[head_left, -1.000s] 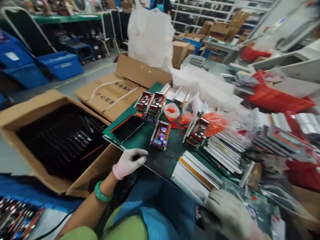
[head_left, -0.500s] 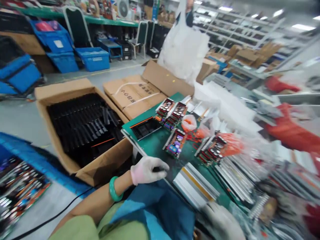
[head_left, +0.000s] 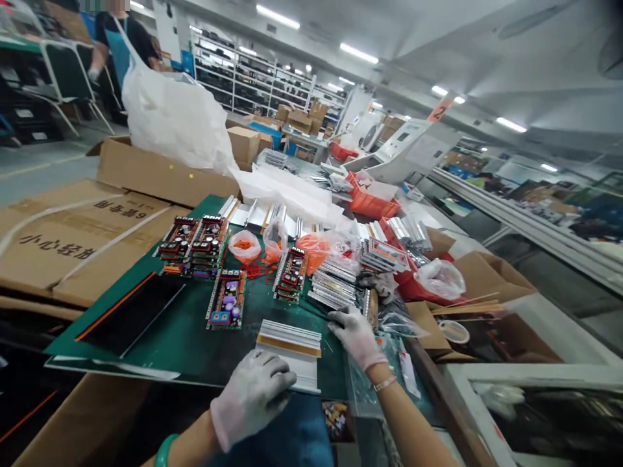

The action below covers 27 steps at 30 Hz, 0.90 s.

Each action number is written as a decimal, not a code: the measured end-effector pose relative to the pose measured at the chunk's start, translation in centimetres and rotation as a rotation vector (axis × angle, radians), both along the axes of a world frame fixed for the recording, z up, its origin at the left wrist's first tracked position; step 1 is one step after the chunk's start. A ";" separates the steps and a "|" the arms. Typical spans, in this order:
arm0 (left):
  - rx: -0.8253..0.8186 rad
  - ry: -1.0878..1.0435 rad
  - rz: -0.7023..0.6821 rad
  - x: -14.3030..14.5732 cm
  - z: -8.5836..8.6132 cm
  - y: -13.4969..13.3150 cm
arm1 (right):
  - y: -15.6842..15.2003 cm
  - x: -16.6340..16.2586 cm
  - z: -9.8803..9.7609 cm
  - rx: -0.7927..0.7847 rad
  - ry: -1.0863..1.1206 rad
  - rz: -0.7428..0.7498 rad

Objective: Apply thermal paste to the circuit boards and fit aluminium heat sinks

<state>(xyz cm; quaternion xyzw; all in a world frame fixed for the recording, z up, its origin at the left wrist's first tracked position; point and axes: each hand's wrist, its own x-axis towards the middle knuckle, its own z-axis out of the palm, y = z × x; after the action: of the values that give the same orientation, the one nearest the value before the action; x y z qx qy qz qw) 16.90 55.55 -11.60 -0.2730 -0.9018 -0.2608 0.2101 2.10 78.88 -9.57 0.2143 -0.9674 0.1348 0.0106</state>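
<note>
My left hand (head_left: 250, 399), in a pale glove, is curled at the near edge of the green mat (head_left: 195, 331), its fingertips touching the near end of a stack of silver metal strips (head_left: 292, 347). My right hand (head_left: 355, 334), also gloved, lies just right of that stack, fingers bent down on the mat beside another pile of metal strips (head_left: 333, 288). Whether it holds anything is hidden. Several circuit boards (head_left: 226, 298) lie farther out on the mat.
A black tray (head_left: 129, 311) lies at the mat's left. Small bags of orange parts (head_left: 246, 246) sit mid-table. Cardboard boxes (head_left: 63, 240) stand left, red bins (head_left: 370, 204) behind, an open carton (head_left: 467, 305) right. A person holds a large white bag (head_left: 170, 117) at the back.
The view has swung right and up. My left hand moved from the mat's edge to the strip stack. My right hand came up from the lower right to the mat beside the stack.
</note>
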 end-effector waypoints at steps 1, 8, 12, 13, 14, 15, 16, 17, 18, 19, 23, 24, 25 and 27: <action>-0.016 0.003 0.005 -0.1 -0.1 0.2 | -0.6 -0.3 0.3 0.033 -0.034 -0.008; 0.019 0.003 0.004 -0.6 -0.1 0.9 | -3.0 -2.5 1.0 0.241 -0.149 -0.054; 0.081 0.093 0.084 -1.0 0.4 1.1 | -3.9 -1.7 1.0 0.301 -0.089 -0.083; 0.079 0.127 0.120 -1.1 0.6 1.0 | -3.9 -1.1 1.1 0.303 -0.066 -0.082; 0.069 0.165 0.159 -1.2 0.8 0.9 | -3.8 -0.2 1.2 0.287 -0.031 -0.066; 0.050 0.205 0.198 -1.2 1.1 0.8 | -3.6 0.8 1.3 0.249 0.013 -0.027; 0.026 0.244 0.233 -1.3 1.4 0.7 | -3.3 2.0 1.4 0.185 0.063 0.043; -0.005 0.277 0.255 -1.3 1.7 0.5 | -3.0 3.4 1.6 0.098 0.108 0.137; -0.035 0.299 0.263 -1.3 2.0 0.4 | -2.6 4.8 1.7 -0.004 0.129 0.253; -0.063 0.305 0.252 -1.2 2.2 0.3 | -2.3 6.3 1.8 -0.105 0.118 0.367; -0.075 0.247 0.166 -0.7 2.3 0.3 | -1.0 10.3 1.4 -0.309 0.045 0.530; -0.064 0.228 0.152 -0.6 2.2 0.4 | -0.7 10.7 1.1 -0.307 0.091 0.517; -0.051 0.216 0.145 -0.4 1.9 0.5 | -0.4 11.0 0.8 -0.289 0.148 0.497; -0.018 0.208 0.152 0.0 1.3 0.7 | 0.2 10.9 0.2 -0.217 0.237 0.465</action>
<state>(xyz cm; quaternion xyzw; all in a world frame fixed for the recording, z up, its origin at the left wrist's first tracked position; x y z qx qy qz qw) 16.93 56.29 -10.29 -0.2314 -0.8956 -0.2064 0.3192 13.05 79.08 -9.35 0.4421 -0.8643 0.2104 0.1152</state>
